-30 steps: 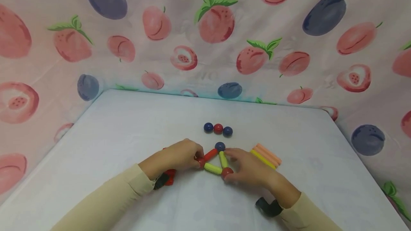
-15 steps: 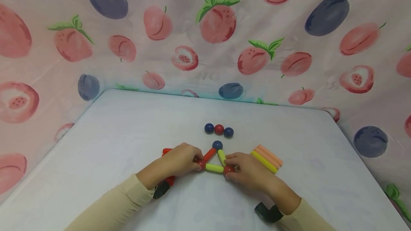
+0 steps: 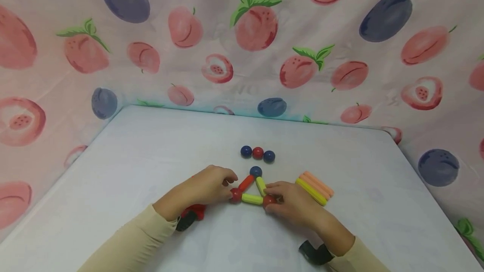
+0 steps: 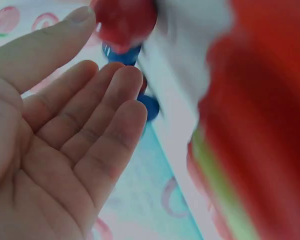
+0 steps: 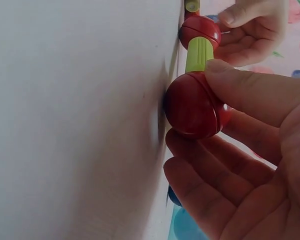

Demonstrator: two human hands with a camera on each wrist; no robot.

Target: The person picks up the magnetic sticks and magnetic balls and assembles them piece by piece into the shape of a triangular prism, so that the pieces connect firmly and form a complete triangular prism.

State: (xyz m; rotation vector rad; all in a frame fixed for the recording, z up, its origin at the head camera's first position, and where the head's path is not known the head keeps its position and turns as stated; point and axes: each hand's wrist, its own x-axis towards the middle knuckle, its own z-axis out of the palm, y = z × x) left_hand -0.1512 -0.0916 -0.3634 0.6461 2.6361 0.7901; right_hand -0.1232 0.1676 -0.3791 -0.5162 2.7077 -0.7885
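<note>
A flat triangle of magnetic balls and rods lies on the white table (image 3: 151,146). Its corners are a blue ball (image 3: 256,171), a left red ball (image 3: 236,195) and a right red ball (image 3: 269,201). A red rod (image 3: 246,183) and two yellow-green rods (image 3: 252,199) join them. My right hand (image 3: 293,202) holds the right red ball, thumb on one side and fingers curled behind, as the right wrist view shows. Beside the left red ball is my left hand (image 3: 209,184), its fingers loosely extended and its thumb tip close to the ball in the left wrist view.
Three loose balls, blue, red (image 3: 258,153) and blue, sit in a row beyond the triangle. Right of my right hand lie peach rods (image 3: 317,184) and a yellow rod (image 3: 311,191). Red rods (image 3: 195,211) lie partly hidden under my left wrist. Fruit-patterned cloth (image 3: 242,66) rises behind.
The triangle has shifted slightly, its right red ball moving a little up and right. My left fingers have loosened from the left red ball and drawn slightly left. My right hand stays at its ball.
</note>
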